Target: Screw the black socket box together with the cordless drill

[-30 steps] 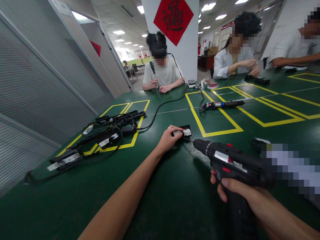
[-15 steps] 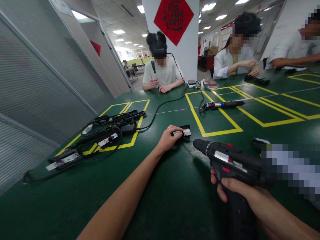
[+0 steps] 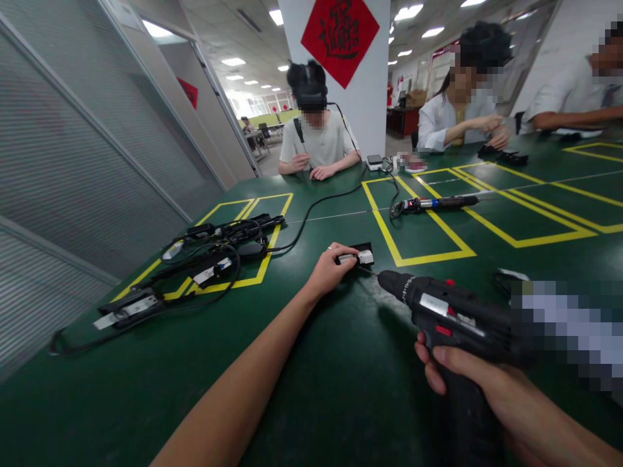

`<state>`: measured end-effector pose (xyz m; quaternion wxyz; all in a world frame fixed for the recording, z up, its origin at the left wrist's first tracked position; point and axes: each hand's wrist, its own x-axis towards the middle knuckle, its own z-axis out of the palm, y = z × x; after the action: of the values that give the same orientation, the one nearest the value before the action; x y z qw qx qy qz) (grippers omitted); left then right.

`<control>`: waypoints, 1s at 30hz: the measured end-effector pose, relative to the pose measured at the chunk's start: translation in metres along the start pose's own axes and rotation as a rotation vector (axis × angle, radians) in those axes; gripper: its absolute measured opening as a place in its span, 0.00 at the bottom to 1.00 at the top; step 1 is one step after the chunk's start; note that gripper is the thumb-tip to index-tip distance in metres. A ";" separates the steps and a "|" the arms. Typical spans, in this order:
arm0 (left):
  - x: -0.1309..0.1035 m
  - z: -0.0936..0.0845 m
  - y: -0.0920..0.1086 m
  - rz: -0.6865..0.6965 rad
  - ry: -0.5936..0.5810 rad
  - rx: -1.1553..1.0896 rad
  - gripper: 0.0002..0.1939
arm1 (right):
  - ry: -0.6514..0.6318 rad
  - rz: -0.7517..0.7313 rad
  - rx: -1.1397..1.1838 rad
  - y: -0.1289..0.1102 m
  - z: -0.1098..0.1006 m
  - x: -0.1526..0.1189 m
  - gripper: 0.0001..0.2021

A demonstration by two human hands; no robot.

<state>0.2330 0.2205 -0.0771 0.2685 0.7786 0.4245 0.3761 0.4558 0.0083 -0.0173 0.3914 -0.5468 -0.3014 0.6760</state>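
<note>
In my right hand [image 3: 467, 370] is a black cordless drill [image 3: 438, 308], its grip wrapped by my fingers. The drill lies level, its chuck pointing left, and a thin bit [image 3: 368, 271] reaches to the small black part with a white label [image 3: 366, 257]. My left hand [image 3: 331, 269] holds that part down on the green table [image 3: 335, 350], fingers closed over its left end. Whether the bit's tip sits in a screw or hole is hidden by the fingers and too small to make out.
Black cabled devices [image 3: 214, 266] lie at the left inside yellow tape lines. Another cabled tool [image 3: 433, 203] lies ahead to the right, and a dark object [image 3: 509, 282] sits beyond the drill. A person with a headset [image 3: 316, 139] sits opposite; two more people sit at the right.
The whole view has shifted very slightly. Both hands, the drill and the black part keep nearly the same places relative to each other.
</note>
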 end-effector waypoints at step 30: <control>-0.001 -0.001 0.003 -0.001 -0.006 0.023 0.12 | -0.016 -0.126 -0.007 -0.001 0.000 0.011 0.10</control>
<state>0.2333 0.2185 -0.0751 0.2609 0.7827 0.4283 0.3687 0.4547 0.0179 -0.0219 0.4288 -0.5229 -0.3404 0.6533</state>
